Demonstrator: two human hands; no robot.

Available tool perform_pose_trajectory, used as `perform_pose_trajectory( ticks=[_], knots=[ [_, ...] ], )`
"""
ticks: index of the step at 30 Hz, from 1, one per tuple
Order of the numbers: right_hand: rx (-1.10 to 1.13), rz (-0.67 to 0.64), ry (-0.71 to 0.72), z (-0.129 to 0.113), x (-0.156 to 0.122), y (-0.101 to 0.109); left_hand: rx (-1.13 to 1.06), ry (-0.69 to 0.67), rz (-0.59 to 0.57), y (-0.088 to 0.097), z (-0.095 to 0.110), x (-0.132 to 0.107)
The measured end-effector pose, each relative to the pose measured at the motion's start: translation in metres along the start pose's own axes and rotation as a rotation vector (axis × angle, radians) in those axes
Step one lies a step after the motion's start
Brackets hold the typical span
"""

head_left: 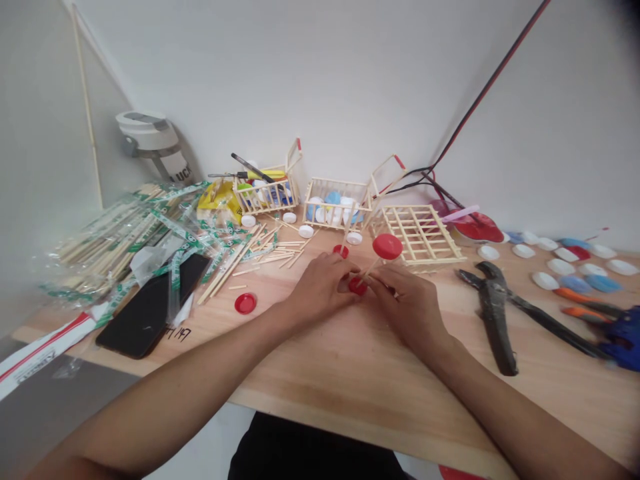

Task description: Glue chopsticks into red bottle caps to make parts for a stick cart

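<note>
Both my hands meet over the middle of the table. Between their fingertips is a red bottle cap (357, 287). My left hand (320, 283) is closed, its fingers pinching at this cap. My right hand (410, 300) is closed on a thin wooden stick (371, 268), which slants up to another red cap (387, 246). Just beyond my left fingers, a further red cap (341, 251) shows beside an upright pale stick (347, 230); my fingers hide how these parts join. A loose red cap (245, 303) lies left of my left hand.
Two small stick carts (270, 197) (337, 207) with bottle caps inside stand behind. A stick lattice (420, 233) lies right of them. Pliers (495, 320) and scattered caps (561, 267) are at right. Wrapped chopsticks (120, 227) and a black phone (150, 310) lie left.
</note>
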State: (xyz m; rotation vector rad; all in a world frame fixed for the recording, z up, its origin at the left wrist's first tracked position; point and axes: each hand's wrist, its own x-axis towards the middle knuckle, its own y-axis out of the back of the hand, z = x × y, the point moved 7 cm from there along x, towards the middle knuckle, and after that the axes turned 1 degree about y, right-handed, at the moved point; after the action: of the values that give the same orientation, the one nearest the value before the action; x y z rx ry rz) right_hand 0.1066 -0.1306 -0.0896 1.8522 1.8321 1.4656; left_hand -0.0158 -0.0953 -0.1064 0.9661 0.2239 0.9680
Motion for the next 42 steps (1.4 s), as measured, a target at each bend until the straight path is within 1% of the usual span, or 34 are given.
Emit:
perform_pose_trajectory(
  ticks=[7,21,42],
  knots=[
    [0.009,0.002,-0.008,-0.0002,-0.0005,0.0004,0.020,0.009,0.021,0.0000,0.0058,-0.0014],
    [0.016,-0.008,-0.031,-0.0012,-0.0003,0.0004,0.004,-0.032,0.041,-0.0035,0.0050,-0.0003],
    [-0.002,-0.002,-0.007,-0.0010,-0.0004,-0.0004,-0.007,0.010,0.016,-0.0015,0.0058,0.0006]
  ],
)
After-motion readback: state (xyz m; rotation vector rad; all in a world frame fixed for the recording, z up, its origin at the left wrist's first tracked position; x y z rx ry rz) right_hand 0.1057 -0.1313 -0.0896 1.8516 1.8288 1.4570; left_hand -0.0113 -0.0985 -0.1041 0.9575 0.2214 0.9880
